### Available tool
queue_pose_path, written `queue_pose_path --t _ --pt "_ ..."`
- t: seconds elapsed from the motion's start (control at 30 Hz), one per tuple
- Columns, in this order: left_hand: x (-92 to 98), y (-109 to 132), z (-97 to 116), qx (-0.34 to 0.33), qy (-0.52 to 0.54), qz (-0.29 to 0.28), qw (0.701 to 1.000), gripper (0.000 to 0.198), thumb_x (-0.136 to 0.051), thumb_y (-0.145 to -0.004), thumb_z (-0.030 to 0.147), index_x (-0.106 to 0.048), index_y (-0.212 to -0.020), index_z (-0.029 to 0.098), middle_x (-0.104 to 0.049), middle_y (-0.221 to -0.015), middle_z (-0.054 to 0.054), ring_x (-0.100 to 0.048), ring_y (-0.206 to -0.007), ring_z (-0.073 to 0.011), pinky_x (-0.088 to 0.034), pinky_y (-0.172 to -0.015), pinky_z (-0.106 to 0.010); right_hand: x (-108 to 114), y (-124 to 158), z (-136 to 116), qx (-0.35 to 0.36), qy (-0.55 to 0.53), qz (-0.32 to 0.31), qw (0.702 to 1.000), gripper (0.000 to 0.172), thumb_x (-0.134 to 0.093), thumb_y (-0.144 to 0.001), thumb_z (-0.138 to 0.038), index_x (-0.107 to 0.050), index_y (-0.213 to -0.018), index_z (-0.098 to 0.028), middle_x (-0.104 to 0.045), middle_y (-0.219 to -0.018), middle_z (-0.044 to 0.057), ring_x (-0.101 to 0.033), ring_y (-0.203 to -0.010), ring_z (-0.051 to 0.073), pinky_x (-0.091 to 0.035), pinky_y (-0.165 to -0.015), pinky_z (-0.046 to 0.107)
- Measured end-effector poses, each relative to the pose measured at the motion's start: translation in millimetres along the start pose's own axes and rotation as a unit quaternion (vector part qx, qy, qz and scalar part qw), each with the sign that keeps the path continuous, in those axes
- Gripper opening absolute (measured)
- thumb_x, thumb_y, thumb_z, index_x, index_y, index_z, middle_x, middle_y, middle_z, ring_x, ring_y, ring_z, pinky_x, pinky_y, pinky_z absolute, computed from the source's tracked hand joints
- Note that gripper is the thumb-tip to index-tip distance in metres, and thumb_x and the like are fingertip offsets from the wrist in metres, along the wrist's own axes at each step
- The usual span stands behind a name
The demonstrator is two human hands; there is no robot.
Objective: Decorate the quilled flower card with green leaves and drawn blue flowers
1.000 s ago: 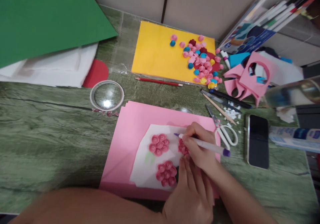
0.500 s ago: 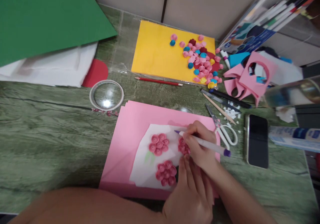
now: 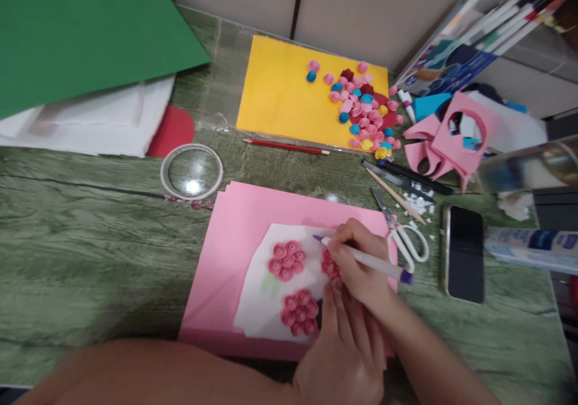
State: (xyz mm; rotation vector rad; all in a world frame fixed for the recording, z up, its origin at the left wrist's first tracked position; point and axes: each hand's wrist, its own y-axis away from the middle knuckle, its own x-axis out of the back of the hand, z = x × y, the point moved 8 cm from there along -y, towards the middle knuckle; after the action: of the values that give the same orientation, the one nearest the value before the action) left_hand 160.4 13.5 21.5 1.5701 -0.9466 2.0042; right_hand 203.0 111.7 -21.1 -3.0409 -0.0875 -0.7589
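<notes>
My right hand (image 3: 361, 263) grips a white felt-tip pen (image 3: 377, 261) with a purple tip and purple end. The pen's tip is at the upper part of a white sheet of paper (image 3: 257, 299), which bears pink paper flowers (image 3: 300, 313) and a faint green mark. Part of one flower is hidden by my hands. My left hand (image 3: 345, 348) lies flat, fingers stretched out, on the sheet's lower right, just below my right hand. Under the white sheet are sheets of pink paper (image 3: 210, 284).
White-handled scissors (image 3: 400, 230), a wooden stick (image 3: 395, 194) and a phone (image 3: 464, 254) lie to the right. Behind are a red pencil (image 3: 286, 146), a tape roll (image 3: 192, 172) and yellow paper (image 3: 284, 89) with small paper curls. Green card (image 3: 90, 38) sits far left.
The pen's tip has shifted very slightly left with my right hand. My left hand stays in place on the sheet.
</notes>
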Motion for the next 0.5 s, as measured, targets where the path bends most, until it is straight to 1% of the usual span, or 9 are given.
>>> queue_pose_path --t 0.13,0.3,0.5 --pt "-0.1 -0.1 -0.3 0.002 -0.002 -0.001 1.000 0.028 -0.041 -0.081 0.019 -0.063 -0.093 0.005 -0.070 -0.088 -0.016 -0.066 -0.086 -0.0311 -0.043 -0.080 -0.047 0.8 1.4 3.2 -0.009 -0.025 0.006 1.000 0.017 -0.049 -0.076 -0.012 -0.043 -0.062 -0.020 -0.045 -0.047 -0.007 -0.038 -0.041 0.006 -0.030 -0.042 0.020" --pt "0.0 -1.0 0.6 -0.001 0.002 0.001 1.000 0.028 -0.041 -0.081 0.017 -0.063 -0.093 0.006 -0.070 -0.086 -0.015 -0.066 -0.085 -0.0308 -0.042 -0.080 -0.048 -1.6 0.5 0.3 -0.009 -0.017 -0.015 1.000 0.018 -0.050 -0.075 -0.010 -0.042 -0.062 -0.019 -0.045 -0.047 -0.008 -0.038 -0.041 0.005 -0.028 -0.041 0.019" --pt "-1.2 0.1 1.0 -0.001 0.000 -0.006 1.000 0.029 -0.039 -0.081 0.016 -0.063 -0.092 0.006 -0.070 -0.088 -0.016 -0.066 -0.086 -0.0310 -0.042 -0.081 -0.047 0.3 -0.3 -0.7 -0.005 -0.005 0.007 1.000 0.017 -0.049 -0.075 -0.011 -0.042 -0.062 -0.020 -0.045 -0.047 -0.007 -0.038 -0.041 0.006 -0.029 -0.042 0.019"
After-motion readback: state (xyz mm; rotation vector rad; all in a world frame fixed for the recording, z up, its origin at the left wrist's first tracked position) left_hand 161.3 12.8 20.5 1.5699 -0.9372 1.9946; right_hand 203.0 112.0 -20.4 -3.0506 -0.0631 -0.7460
